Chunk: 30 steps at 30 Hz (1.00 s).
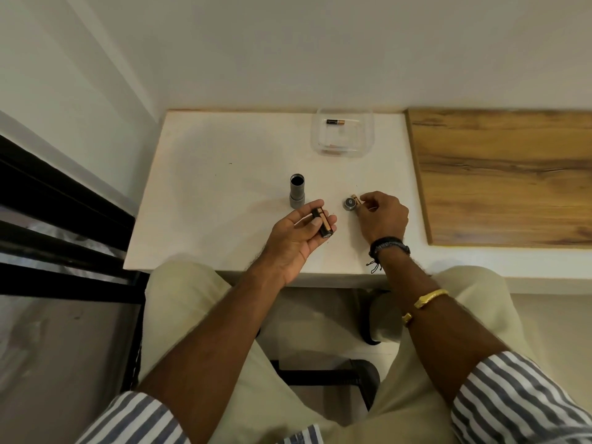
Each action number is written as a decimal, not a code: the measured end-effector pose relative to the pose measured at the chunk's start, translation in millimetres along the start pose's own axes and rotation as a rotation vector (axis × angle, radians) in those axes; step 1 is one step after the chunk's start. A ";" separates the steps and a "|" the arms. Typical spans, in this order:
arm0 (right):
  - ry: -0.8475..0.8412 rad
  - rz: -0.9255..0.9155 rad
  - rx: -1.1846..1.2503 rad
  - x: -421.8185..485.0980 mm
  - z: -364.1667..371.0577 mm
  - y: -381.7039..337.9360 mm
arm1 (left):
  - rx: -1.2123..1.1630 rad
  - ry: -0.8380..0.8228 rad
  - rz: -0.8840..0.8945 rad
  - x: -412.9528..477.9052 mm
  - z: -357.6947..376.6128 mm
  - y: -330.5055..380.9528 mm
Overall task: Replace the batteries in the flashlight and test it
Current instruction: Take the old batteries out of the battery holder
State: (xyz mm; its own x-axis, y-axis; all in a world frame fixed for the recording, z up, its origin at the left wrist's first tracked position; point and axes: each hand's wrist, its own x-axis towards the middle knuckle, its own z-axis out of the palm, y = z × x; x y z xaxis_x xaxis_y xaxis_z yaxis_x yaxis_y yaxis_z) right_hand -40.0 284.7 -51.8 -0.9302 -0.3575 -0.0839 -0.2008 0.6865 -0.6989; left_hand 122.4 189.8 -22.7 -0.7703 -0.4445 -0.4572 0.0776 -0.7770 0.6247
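Note:
The grey flashlight body (297, 193) stands upright on the white table (208, 187), its open end up and dark inside. Its round end cap (350, 204) lies on the table to the right. My left hand (301, 238) is palm up and holds a black battery holder (323, 224) with copper-and-black batteries in it. My right hand (382, 217) pinches a small battery (356, 200) right beside the cap. One more battery (335, 122) lies inside the clear plastic container (368, 136) at the back of the table.
A wooden panel (506, 177) lies flush on the right side of the table. A black window frame (64, 219) runs along the left. The white wall stands right behind the table. My knees sit under the front edge.

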 end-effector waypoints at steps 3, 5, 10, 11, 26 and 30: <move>-0.002 0.015 0.015 -1.6 -3.7 0.7 | -0.010 -0.060 0.004 -3.2 0.2 2.7; -0.004 0.020 0.018 -4.3 -6.3 0.4 | -0.029 -0.099 -0.006 -5.4 -0.4 4.8; -0.026 0.028 0.050 -9.2 -10.6 -0.6 | -0.041 -0.158 -0.021 -9.3 1.6 7.1; -0.030 0.035 0.057 -9.5 -11.6 -0.5 | -0.041 -0.161 -0.020 -9.6 2.1 7.0; -0.488 -0.161 0.483 -46.7 -44.9 -44.1 | 0.087 -0.014 0.030 -10.2 0.8 13.9; -0.512 -0.121 0.521 -52.6 -45.3 -45.7 | 0.157 0.002 0.084 -10.1 -2.2 13.3</move>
State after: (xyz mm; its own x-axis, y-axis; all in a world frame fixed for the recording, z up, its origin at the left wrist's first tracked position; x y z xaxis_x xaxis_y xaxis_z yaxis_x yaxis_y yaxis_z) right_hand 4.2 300.8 16.8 -0.6255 -0.7496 -0.2166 -0.0026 0.2796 -0.9601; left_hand 132.6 183.0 -11.2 -0.7639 -0.5062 -0.4003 0.0422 -0.6581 0.7518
